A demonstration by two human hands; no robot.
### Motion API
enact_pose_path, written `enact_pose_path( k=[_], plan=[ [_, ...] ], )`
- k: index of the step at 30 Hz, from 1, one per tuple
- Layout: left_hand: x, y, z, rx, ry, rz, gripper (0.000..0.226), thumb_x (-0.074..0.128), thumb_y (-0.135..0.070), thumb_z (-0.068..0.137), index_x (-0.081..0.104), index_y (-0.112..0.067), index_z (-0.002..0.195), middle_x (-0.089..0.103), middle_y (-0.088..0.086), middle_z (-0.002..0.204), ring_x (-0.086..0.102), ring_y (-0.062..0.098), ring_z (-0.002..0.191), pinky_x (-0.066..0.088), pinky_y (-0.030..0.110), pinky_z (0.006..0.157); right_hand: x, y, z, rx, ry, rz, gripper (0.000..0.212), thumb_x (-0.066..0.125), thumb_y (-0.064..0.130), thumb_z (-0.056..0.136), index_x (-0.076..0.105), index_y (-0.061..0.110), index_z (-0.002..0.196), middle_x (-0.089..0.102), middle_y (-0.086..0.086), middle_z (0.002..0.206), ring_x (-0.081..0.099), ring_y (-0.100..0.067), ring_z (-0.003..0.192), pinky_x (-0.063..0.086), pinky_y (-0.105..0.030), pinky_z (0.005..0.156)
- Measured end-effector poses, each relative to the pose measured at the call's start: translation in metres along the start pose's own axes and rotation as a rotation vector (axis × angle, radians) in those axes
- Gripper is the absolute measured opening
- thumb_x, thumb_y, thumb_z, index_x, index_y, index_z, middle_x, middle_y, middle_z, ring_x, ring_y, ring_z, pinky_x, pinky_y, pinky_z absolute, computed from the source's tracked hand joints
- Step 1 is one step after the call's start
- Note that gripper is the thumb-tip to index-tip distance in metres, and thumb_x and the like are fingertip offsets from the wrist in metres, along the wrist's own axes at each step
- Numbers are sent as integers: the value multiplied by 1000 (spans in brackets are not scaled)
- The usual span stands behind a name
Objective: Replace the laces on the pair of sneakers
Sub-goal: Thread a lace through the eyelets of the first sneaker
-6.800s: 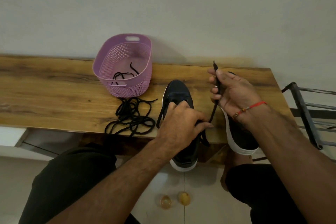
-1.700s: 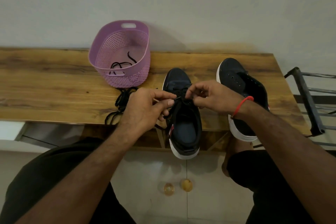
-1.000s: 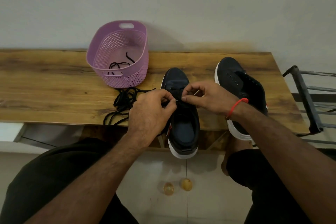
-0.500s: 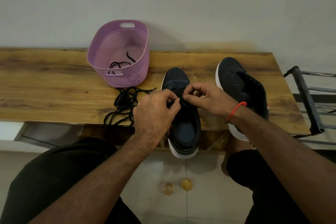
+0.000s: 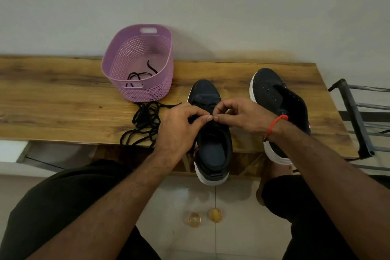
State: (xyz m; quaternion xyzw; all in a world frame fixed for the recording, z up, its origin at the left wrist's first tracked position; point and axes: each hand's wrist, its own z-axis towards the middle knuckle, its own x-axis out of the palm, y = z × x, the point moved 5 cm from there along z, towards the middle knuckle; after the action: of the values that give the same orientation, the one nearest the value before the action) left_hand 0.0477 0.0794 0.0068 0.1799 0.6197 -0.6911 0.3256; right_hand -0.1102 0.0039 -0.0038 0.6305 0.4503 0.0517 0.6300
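So there's a long wooden table [image 5: 52,107] running across the view, with a purple plastic basket [image 5: 138,65] at about 11 o'clock from the hands, holding a bit of black lace. The near sneaker [image 5: 211,143] sits at the table's front edge, heel hanging off toward 6 o'clock, and both hands meet right over its tongue area. The second sneaker [image 5: 278,101] is at roughly 2 o'clock, partly behind the right wrist, eyelets bare. A loose pile of black laces [image 5: 145,120] lies at 9 o'clock, just beside the left hand [image 5: 179,131]. That hand and the right hand [image 5: 242,116] each pinch the lace on the near sneaker, fingertips touching.
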Motion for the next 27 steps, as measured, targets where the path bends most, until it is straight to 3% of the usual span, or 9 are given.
enact_pose_path(
  k=[5,8,10,14,16,19,21,24,27],
  plan=[
    [-10,5,7,-13,86,88,34,74,-44,87,71,-35,119,66,-18,86,64,-1,88,56,34,89,-2,-1,2,70,39,110,9,60,21,98,67,14,97,62,-3,96,59,-17,85,53,-36,81],
    [-15,8,7,-35,99,108,30,76,-42,86,72,-36,115,61,-23,85,62,-1,88,57,40,89,-5,-7,2,130,-9,197,10,57,19,100,64,12,97,64,-6,95,62,-19,87,54,-39,83],
    [-17,9,7,-49,128,123,30,76,-40,86,71,-37,116,60,-24,85,63,3,88,56,48,89,-10,-12,2,174,-118,300,12,54,19,101,62,12,95,68,-5,94,66,-19,88,56,-38,81],
    [-20,13,7,-57,206,240,26,75,-43,87,69,-42,113,60,-21,81,57,1,79,50,54,94,-29,-20,2,229,-412,823,17,46,9,99,54,9,84,75,-13,98,74,-29,90,59,-42,85],
    [-20,15,6,-60,228,233,18,74,-42,88,70,-41,106,61,-19,79,55,-1,75,50,50,93,-32,-20,2,206,-427,974,19,44,6,99,53,6,82,75,-19,98,73,-35,95,62,-42,80],
    [-19,13,5,-41,213,148,10,75,-33,89,70,-38,96,61,-16,71,58,-6,72,47,15,74,-31,-17,2,184,-384,1128,12,45,5,101,51,4,91,74,-23,90,73,-39,90,61,-41,70],
    [-19,12,5,-40,224,110,12,75,-27,89,69,-36,94,60,-14,68,57,-12,70,41,4,62,-30,-16,2,191,-384,1139,9,48,7,101,51,5,92,70,-16,79,74,-34,80,60,-42,68],
    [-17,14,5,-51,277,104,16,76,-28,89,65,-39,94,63,-11,71,59,-6,70,43,9,60,-33,-18,-1,216,-418,1064,6,56,10,99,56,7,94,59,-5,69,63,-20,61,59,-39,63],
    [-14,15,4,-54,318,110,16,75,-33,88,63,-41,96,64,-14,82,59,-5,72,50,23,69,-45,-19,-5,169,-544,992,3,60,9,97,59,7,97,53,-2,69,47,-12,54,51,-29,55]
  ],
)
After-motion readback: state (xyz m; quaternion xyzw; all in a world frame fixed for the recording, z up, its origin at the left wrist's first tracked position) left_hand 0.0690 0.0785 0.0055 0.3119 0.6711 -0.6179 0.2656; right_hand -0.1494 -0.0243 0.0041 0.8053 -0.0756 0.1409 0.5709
